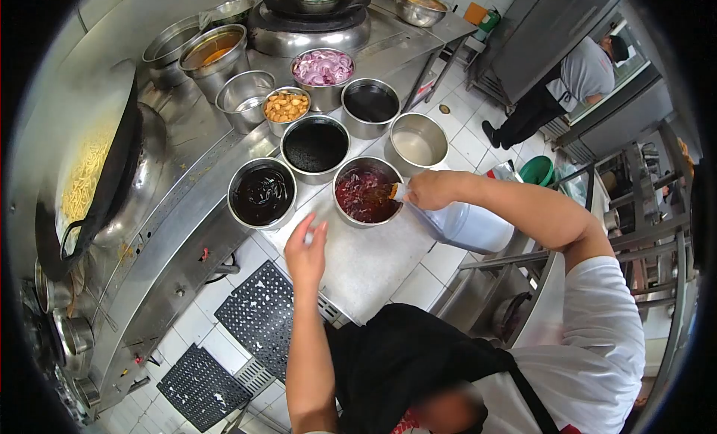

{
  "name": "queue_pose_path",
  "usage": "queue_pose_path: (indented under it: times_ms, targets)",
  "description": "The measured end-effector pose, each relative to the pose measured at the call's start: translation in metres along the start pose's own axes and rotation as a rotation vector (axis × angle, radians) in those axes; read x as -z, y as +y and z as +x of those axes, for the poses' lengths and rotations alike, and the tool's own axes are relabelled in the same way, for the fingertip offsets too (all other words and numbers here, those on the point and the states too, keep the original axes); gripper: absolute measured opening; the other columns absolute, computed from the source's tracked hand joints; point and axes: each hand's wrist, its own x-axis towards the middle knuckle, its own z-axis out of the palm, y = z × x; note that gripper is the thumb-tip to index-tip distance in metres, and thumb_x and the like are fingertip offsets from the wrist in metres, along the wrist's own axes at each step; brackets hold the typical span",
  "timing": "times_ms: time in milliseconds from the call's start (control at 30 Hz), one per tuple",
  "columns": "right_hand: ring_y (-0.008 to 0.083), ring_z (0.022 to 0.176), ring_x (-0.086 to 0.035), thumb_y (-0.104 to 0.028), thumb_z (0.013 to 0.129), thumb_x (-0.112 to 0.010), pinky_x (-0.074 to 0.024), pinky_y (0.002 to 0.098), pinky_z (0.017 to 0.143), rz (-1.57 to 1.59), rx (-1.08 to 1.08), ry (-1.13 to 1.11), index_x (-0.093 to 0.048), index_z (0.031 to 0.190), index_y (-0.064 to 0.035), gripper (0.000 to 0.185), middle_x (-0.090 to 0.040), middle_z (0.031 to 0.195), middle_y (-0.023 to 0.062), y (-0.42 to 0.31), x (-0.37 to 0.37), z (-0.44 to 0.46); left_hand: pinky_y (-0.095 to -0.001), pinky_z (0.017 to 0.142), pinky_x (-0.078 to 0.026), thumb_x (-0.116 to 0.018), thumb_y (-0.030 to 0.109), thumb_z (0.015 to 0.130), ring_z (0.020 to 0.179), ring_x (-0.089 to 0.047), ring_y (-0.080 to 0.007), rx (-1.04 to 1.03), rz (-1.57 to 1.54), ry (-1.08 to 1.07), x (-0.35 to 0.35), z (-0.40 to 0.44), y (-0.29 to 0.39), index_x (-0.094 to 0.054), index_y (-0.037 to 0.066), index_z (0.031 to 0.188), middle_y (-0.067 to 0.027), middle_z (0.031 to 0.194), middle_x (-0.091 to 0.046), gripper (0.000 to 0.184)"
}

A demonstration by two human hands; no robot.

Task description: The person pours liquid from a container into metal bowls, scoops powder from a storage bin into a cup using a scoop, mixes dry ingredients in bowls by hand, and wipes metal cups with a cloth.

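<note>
Here, the right hand [433,190] grips a tilted jug [467,226] at 4 o'clock from the pot [361,223], needing steadiness, left hand [305,258] released.

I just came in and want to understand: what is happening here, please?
The person's right hand holds a plastic jug, its mouth at the pot of red liquid; whether it pours is unclear. The left hand hovers open nearby. Sliced onions and three pots of black liquid stand around. Another person stands farther back.
</note>
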Motion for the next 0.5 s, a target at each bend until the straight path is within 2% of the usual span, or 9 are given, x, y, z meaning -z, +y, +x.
queue_pose_path:
  times_ms: [100, 167, 200, 300, 400, 500]
  targets:
    - [0.0319, 0.054, -0.063, -0.031, 0.098, -0.041, -0.0521, 0.0428, 0.054, 0.025, -0.026, -0.015, -0.066, 0.082, 0.0093, 0.050, -0.064, 0.067, 0.0198, -0.006, 0.004, -0.004, -0.0259, 0.064, -0.047, -0.068, 0.014, 0.087, 0.070, -0.056, -0.0110, 0.052, 0.045, 0.083, 0.045, -0.055, 0.006, -0.065, 0.001, 0.114, -0.0049, 0.079, -0.060, 0.030]
    - [0.0318, 0.054, -0.063, -0.031, 0.098, -0.041, -0.0522, 0.0426, 0.053, 0.041, -0.076, -0.083, -0.066, 0.082, 0.0091, 0.049, -0.064, 0.067, 0.0194, -0.021, 0.020, -0.015, -0.0244, 0.062, -0.047, -0.068, 0.012, 0.087, 0.069, -0.057, -0.0105, 0.182, 0.003, 0.132, 0.071, -0.092, 0.009, -0.065, 0.001, 0.113, -0.0050, 0.080, -0.060, 0.028]
    - [0.0317, 0.053, -0.062, -0.031, 0.098, -0.041, -0.0522, 0.0425, 0.053, 0.047, -0.099, -0.118, -0.066, 0.082, 0.0090, 0.049, -0.064, 0.067, 0.0192, -0.026, 0.027, -0.020, -0.0237, 0.060, -0.047, -0.067, 0.011, 0.088, 0.068, -0.057, -0.0096, 0.221, 0.117, 0.172, 0.083, -0.108, 0.012, -0.065, 0.001, 0.112, -0.0042, 0.081, -0.060, 0.026]
    - [0.0317, 0.053, -0.062, -0.031, 0.098, -0.040, -0.0519, 0.0428, 0.053, 0.064, -0.128, -0.140, -0.065, 0.082, 0.0090, 0.050, -0.063, 0.065, 0.0191, -0.030, 0.032, -0.024, -0.0232, 0.058, -0.049, -0.065, 0.013, 0.089, 0.068, -0.056, -0.0096, 0.260, 0.105, 0.301, 0.115, -0.157, -0.018, -0.065, -0.001, 0.111, -0.0051, 0.084, -0.060, 0.026]
    - [0.0317, 0.052, -0.062, -0.031, 0.098, -0.039, -0.0514, 0.0428, 0.052, 0.049, -0.112, -0.131, -0.065, 0.081, 0.0092, 0.051, -0.062, 0.065, 0.0192, -0.025, 0.029, -0.020, -0.0216, 0.057, -0.049, -0.063, 0.019, 0.092, 0.066, -0.055, -0.0085, 0.385, 0.151, 0.394, 0.141, -0.196, -0.031, -0.064, -0.003, 0.108, -0.0047, 0.090, -0.062, 0.027]
    - [0.0314, 0.053, -0.062, -0.032, 0.098, -0.039, -0.0516, 0.0427, 0.052, 0.038, -0.145, -0.160, -0.065, 0.081, 0.0093, 0.051, -0.063, 0.066, 0.0194, -0.035, 0.041, -0.029, -0.0223, 0.056, -0.050, -0.063, 0.019, 0.092, 0.069, -0.055, -0.0093, 0.407, 0.208, 0.451, 0.162, -0.227, -0.056, -0.063, -0.004, 0.106, -0.0040, 0.086, -0.059, 0.027]
